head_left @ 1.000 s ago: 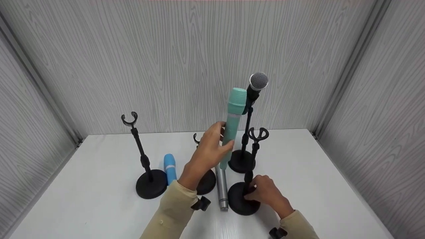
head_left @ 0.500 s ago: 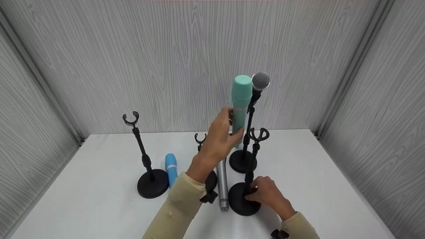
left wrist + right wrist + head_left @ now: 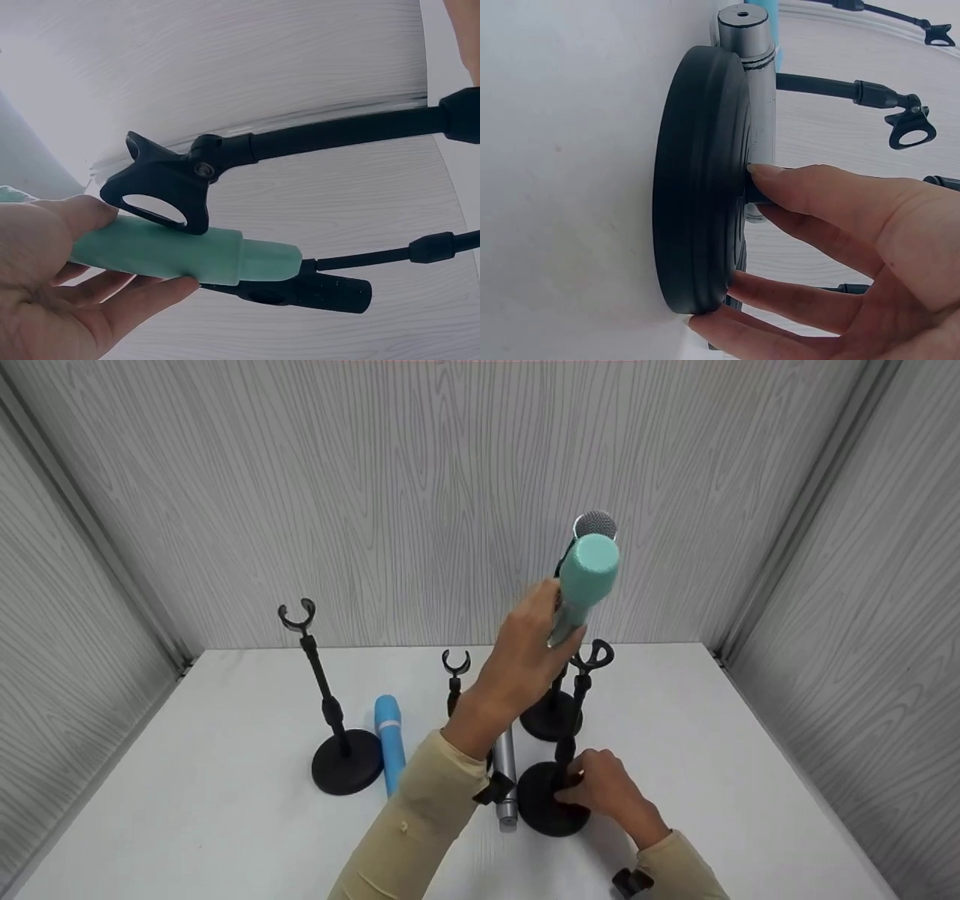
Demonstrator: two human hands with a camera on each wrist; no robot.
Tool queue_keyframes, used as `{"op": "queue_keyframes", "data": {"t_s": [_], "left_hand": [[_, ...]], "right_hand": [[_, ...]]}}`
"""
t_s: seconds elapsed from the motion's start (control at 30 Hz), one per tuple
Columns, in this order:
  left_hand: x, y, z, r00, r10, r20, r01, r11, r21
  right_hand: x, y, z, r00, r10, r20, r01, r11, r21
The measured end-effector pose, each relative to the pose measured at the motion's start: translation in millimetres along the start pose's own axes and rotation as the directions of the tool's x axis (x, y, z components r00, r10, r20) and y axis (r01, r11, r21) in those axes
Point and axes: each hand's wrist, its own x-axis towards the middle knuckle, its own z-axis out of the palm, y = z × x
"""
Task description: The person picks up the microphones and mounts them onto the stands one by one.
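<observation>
a: what has changed?
b: the green microphone point(image 3: 589, 574), gripped in your left hand point(image 3: 521, 656), has moved right, head tipped toward you, beside but apparently unseated in the clip point(image 3: 169, 174) of the near-right stand point(image 3: 565, 748); your right hand point(image 3: 604, 789) holds its base point(image 3: 686, 180).

Loose beige long sleeves point(image 3: 420, 825), lightly creased; a small, angular black device point(image 3: 495, 789) at each cuff point(image 3: 463, 756).

Two hands point(image 3: 525, 656) point(image 3: 604, 787), four microphones point(image 3: 590, 570) point(image 3: 390, 735) point(image 3: 507, 761) point(image 3: 596, 523) and four black stands point(image 3: 345, 769) point(image 3: 454, 685) point(image 3: 544, 721) point(image 3: 547, 814) appear at one white tabletop point(image 3: 225, 825) among three wood-grain panels point(image 3: 375, 510) point(image 3: 60, 697) point(image 3: 862, 660).
</observation>
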Motion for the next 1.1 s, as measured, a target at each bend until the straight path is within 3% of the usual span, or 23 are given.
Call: {"op": "queue_keyframes", "data": {"t_s": [0.5, 1.1], "left_hand": [[2.1, 14.5, 8.5, 0.997, 0.061, 0.046, -0.061, 0.998, -0.007], [-0.7, 9.2, 20.4, 0.987, 0.102, 0.127, -0.102, 0.995, -0.008]], "right_hand": [[-6.4, 1.9, -6.2, 0.999, -0.04, -0.006, 0.04, 0.999, -0.005], [-13.0, 3.8, -8.2, 1.0, -0.031, -0.007, 0.03, 0.999, -0.028]]}}
